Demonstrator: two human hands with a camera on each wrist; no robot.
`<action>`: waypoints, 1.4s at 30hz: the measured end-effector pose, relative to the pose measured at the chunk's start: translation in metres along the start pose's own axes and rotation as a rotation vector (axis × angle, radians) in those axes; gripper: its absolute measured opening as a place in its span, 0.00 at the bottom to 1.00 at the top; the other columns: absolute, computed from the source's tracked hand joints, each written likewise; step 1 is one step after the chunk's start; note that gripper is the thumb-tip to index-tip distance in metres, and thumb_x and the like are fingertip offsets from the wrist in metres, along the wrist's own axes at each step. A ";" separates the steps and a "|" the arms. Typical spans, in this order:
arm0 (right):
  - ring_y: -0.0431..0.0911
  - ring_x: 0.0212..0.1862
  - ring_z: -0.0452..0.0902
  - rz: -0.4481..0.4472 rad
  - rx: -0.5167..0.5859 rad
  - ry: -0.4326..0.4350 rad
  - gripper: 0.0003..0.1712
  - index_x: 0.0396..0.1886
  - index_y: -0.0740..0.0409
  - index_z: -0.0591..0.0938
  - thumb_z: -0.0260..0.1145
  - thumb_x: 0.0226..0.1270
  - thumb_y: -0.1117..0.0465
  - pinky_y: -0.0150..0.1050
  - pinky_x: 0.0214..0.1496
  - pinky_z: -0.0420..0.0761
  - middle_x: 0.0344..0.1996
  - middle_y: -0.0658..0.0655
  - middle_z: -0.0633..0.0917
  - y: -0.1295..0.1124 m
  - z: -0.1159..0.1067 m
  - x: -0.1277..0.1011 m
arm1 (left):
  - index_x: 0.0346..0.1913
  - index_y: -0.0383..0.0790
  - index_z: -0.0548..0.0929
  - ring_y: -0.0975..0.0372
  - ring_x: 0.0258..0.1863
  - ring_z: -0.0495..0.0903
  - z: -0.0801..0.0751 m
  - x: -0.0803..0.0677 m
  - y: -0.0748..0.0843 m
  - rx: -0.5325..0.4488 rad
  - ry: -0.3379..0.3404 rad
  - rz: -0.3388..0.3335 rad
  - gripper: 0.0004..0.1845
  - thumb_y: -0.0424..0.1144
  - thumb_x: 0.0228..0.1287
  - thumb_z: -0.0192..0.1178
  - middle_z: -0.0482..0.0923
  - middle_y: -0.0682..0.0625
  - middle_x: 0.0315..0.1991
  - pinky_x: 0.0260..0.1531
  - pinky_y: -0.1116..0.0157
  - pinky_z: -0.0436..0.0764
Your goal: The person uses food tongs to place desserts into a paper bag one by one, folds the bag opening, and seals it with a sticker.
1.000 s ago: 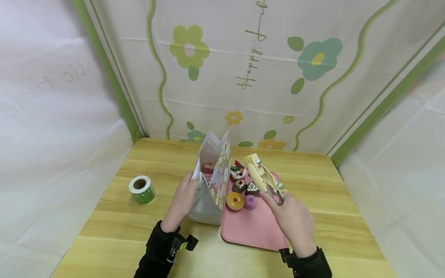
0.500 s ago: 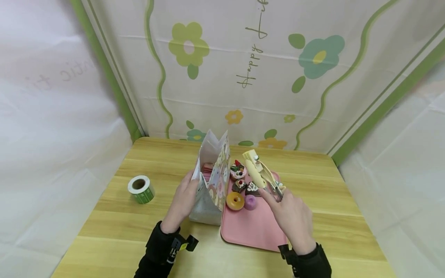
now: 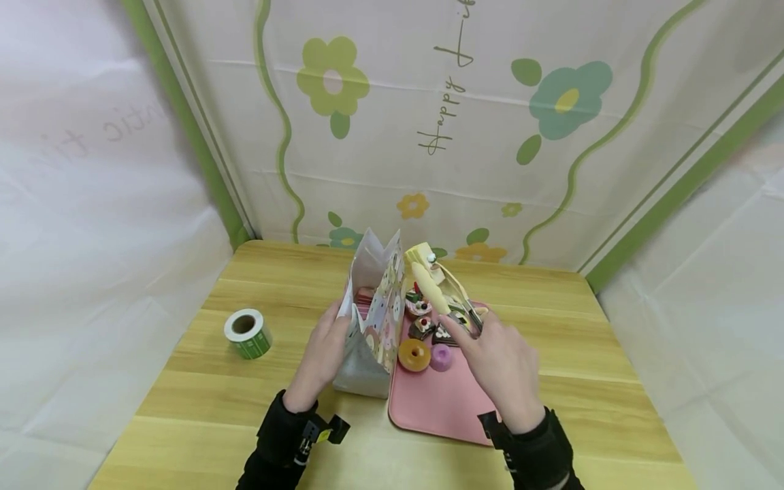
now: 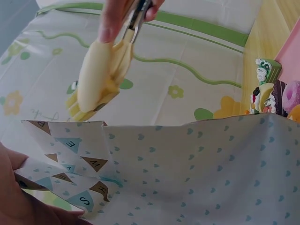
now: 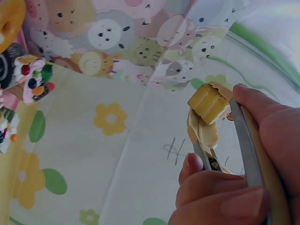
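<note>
My right hand (image 3: 503,371) grips a pair of tongs (image 3: 461,298) with cream-coloured tips and metal arms. Between the tips sits a yellow layered toy cake slice (image 5: 208,104), raised near the bag's right-hand opening edge. With my left hand (image 3: 322,350) I hold the left side of a paper bag (image 3: 361,367) that stands open, printed with animal faces outside. Inside the bag a pink-and-red striped piece (image 3: 365,301) shows. To the bag's right lies a pink tray (image 3: 441,408) with an orange donut (image 3: 414,355), a small purple donut (image 3: 441,357) and several toy cakes (image 3: 420,328).
A roll of green-and-white labels (image 3: 248,333) stands on the wooden table (image 3: 184,408) at the left. Behind the table hangs a white curtain (image 3: 404,102) with flower prints, and similar sheets close off both sides.
My right hand has moved left and away from me, bringing the tongs and cake slice up from over the tray toward the bag's opening. The left hand keeps its hold on the bag.
</note>
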State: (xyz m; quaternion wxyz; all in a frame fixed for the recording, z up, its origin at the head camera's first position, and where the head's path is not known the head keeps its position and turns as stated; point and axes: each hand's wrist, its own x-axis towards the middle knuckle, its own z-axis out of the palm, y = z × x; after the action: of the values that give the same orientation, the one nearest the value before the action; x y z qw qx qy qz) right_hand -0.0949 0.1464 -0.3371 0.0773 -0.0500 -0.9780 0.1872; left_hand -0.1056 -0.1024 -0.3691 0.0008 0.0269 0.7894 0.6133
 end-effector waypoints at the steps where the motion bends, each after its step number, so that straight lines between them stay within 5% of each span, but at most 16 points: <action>1: 0.44 0.13 0.63 -0.013 -0.004 0.009 0.43 0.40 0.51 0.78 0.43 0.46 0.21 0.39 0.11 0.57 0.11 0.51 0.68 -0.003 -0.001 0.001 | 0.66 0.38 0.59 0.55 0.59 0.59 0.000 0.000 0.000 0.001 0.000 0.004 0.25 0.44 0.69 0.36 0.61 0.44 0.60 0.56 0.49 0.58; 6: 0.43 0.13 0.62 -0.073 -0.013 0.029 0.38 0.24 0.50 0.74 0.44 0.46 0.21 0.39 0.10 0.58 0.11 0.50 0.67 -0.023 -0.006 0.007 | 0.66 0.41 0.59 0.56 0.60 0.58 0.000 0.001 -0.001 0.001 -0.012 0.010 0.25 0.47 0.70 0.37 0.60 0.46 0.62 0.56 0.50 0.57; 16: 0.44 0.10 0.62 -0.211 -0.119 0.060 0.43 0.16 0.54 0.68 0.37 0.44 0.18 0.39 0.07 0.60 0.09 0.51 0.67 -0.064 -0.010 0.023 | 0.64 0.36 0.61 0.54 0.56 0.63 -0.001 0.002 0.002 -0.027 -0.005 0.019 0.21 0.35 0.70 0.37 0.63 0.43 0.59 0.54 0.52 0.61; 28: 0.43 0.06 0.57 -0.380 -0.343 0.192 0.39 0.08 0.53 0.64 0.40 0.51 0.23 0.37 0.04 0.55 0.05 0.49 0.62 -0.069 -0.019 0.024 | 0.63 0.38 0.63 0.56 0.56 0.62 -0.001 0.002 -0.002 0.031 0.039 0.033 0.23 0.40 0.69 0.36 0.64 0.45 0.59 0.54 0.52 0.60; 35: 0.43 0.07 0.60 -0.338 -0.344 0.082 0.39 0.07 0.51 0.65 0.40 0.49 0.22 0.37 0.05 0.57 0.05 0.48 0.64 -0.071 -0.030 0.025 | 0.64 0.37 0.62 0.55 0.54 0.64 -0.001 0.002 -0.003 0.014 0.034 0.032 0.23 0.39 0.68 0.37 0.64 0.44 0.57 0.53 0.52 0.62; 42: 0.43 0.08 0.60 -0.334 -0.339 0.079 0.39 0.06 0.51 0.64 0.40 0.47 0.21 0.38 0.06 0.57 0.06 0.48 0.64 -0.070 -0.033 0.025 | 0.63 0.39 0.63 0.55 0.50 0.67 0.000 0.004 -0.007 -0.014 0.025 0.047 0.22 0.38 0.68 0.39 0.65 0.45 0.56 0.50 0.53 0.64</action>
State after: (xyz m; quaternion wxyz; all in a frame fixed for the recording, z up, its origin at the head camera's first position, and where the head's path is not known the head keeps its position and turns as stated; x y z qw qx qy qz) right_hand -0.1189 0.0969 -0.2777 0.1357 0.0928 -0.9864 0.0026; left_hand -0.1095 -0.1041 -0.3753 -0.0235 0.0376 0.7843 0.6189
